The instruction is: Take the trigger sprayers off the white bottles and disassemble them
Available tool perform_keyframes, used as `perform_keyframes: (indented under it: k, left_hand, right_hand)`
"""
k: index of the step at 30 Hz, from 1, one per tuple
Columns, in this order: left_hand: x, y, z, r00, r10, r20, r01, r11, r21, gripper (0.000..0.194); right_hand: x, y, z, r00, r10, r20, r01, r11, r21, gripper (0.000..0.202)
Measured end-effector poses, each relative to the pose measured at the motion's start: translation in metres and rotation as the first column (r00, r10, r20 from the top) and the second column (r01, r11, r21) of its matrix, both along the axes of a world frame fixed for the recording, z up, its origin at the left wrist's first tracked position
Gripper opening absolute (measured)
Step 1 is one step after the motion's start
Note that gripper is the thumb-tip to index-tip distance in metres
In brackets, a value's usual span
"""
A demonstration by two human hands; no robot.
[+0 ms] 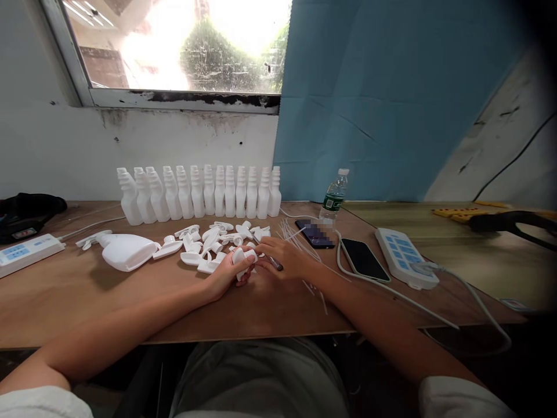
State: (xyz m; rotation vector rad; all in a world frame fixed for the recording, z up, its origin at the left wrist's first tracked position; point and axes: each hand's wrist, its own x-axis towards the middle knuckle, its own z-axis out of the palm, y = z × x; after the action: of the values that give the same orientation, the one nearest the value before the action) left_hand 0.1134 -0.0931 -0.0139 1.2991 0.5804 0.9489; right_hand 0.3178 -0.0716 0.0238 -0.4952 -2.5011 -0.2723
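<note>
My left hand (225,275) is closed around a white trigger spray head (239,256), above the near middle of the table. My right hand (289,259) meets it from the right, its fingers bent close to the spray head. A slim tool with a dark end (276,264) is gripped in that hand; its working tip is hidden, so its exact kind cannot be told. Just beyond my hands lies a loose pile of white trigger spray heads (211,239). Thin white plastic tubes (310,251) lie scattered beside and under my right forearm.
Several white bottles without tops (198,194) stand in a row along the wall. A white spray bottle (128,251) lies on its side at left. Two phones (364,259), a water bottle (335,194), a power strip (404,258) and cables occupy the right; another power strip (30,253) sits far left.
</note>
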Motion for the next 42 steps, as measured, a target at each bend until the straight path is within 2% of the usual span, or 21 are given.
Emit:
perform_keyframes:
  k: [2,5,11,14,17,20,22,25,29,33,37,42]
  left_hand:
    - [0.000,-0.001,0.003,1.000,-0.004,-0.011,0.004,1.000,-0.015,0.045]
    - [0.000,-0.002,0.007,0.999,-0.005,-0.044,0.003,0.999,-0.039,0.036]
    - [-0.002,-0.003,0.010,0.996,0.058,-0.063,-0.063,0.994,-0.084,0.035]
    - [-0.002,-0.004,0.011,0.998,0.061,0.002,-0.060,0.993,-0.102,0.035]
    - [-0.002,-0.005,0.011,0.999,-0.021,0.045,0.026,0.993,-0.113,0.035]
    - [-0.002,-0.004,0.011,0.994,-0.074,0.086,0.084,0.988,-0.127,0.034]
    - [-0.003,-0.003,0.010,0.990,-0.089,0.105,0.103,0.985,-0.137,0.033]
    - [-0.004,0.001,0.008,0.989,-0.079,0.124,0.095,0.988,-0.124,0.033]
    - [-0.006,0.003,0.010,0.988,-0.053,0.147,0.080,0.980,-0.184,0.035]
    - [-0.007,0.005,0.011,0.973,-0.033,0.230,0.100,0.953,-0.287,0.034]
    - [-0.008,0.009,0.009,0.947,-0.083,0.310,0.183,0.933,-0.310,0.041]
    - [-0.011,0.010,0.007,0.935,-0.188,0.300,0.278,0.915,-0.292,0.044]
  right_hand:
    - [0.001,0.000,-0.003,0.998,-0.047,0.033,0.044,0.997,0.067,0.017]
    - [0.001,0.002,-0.012,0.994,-0.099,0.038,0.092,0.983,0.160,0.021]
    - [0.000,0.007,-0.023,0.990,-0.133,-0.044,0.139,0.975,0.172,0.039]
    - [0.008,0.013,-0.017,0.976,-0.164,-0.140,0.176,0.981,0.078,0.046]
    - [0.021,0.019,-0.005,0.933,-0.174,-0.315,0.115,0.973,-0.198,0.045]
    - [0.035,0.024,0.004,0.795,-0.266,-0.545,-0.019,0.887,-0.461,0.045]
    - [0.043,0.028,0.007,0.705,-0.315,-0.636,-0.125,0.827,-0.549,0.047]
    - [0.051,0.035,0.007,0.645,-0.337,-0.686,-0.263,0.744,-0.614,0.049]
    - [0.054,0.042,0.005,0.636,-0.302,-0.710,-0.384,0.674,-0.631,0.048]
    - [0.053,0.038,0.007,0.653,-0.306,-0.693,-0.456,0.572,-0.682,0.047]
    - [0.055,0.032,0.014,0.723,-0.273,-0.635,-0.439,0.527,-0.727,0.051]
    - [0.064,0.032,0.022,0.838,-0.189,-0.512,-0.417,0.383,-0.824,0.061]
